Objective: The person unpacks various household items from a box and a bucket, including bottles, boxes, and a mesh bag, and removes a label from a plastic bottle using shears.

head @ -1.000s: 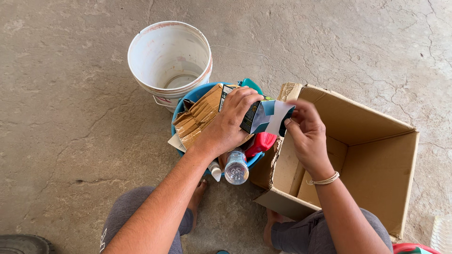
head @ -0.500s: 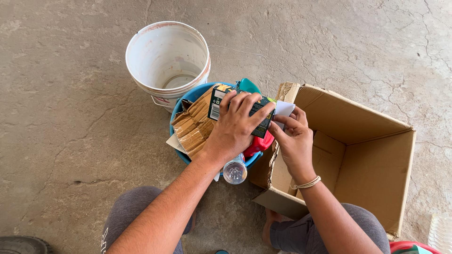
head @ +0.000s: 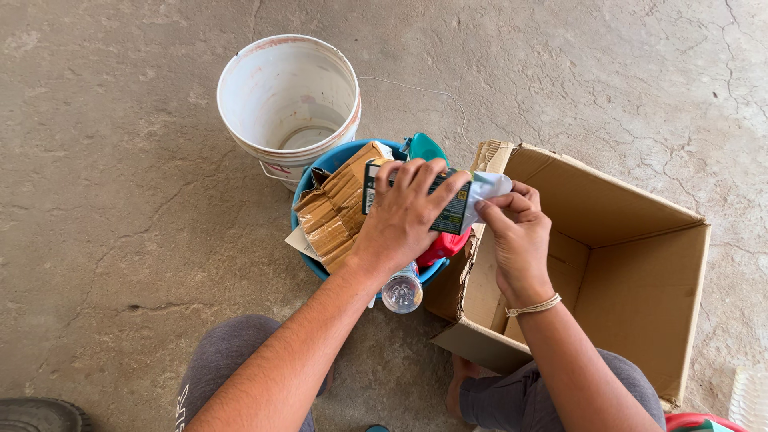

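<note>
Cracked concrete floor (head: 120, 200) under buckets, box.

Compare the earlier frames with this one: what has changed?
The left hand has turned the small dark printed carton flatter, its blue-white inside now hidden. The right hand has slid to the carton's white end flap, pinching it. White plastic bucket, blue tub and open cardboard box stayed put.

The left hand (head: 404, 220) lies palm-down, fingers spread and curled in a grip, its bare forearm reaching up from lower left. The right hand (head: 518, 232) meets it from the right, fingertips pinched, a thin band around the wrist.
</note>
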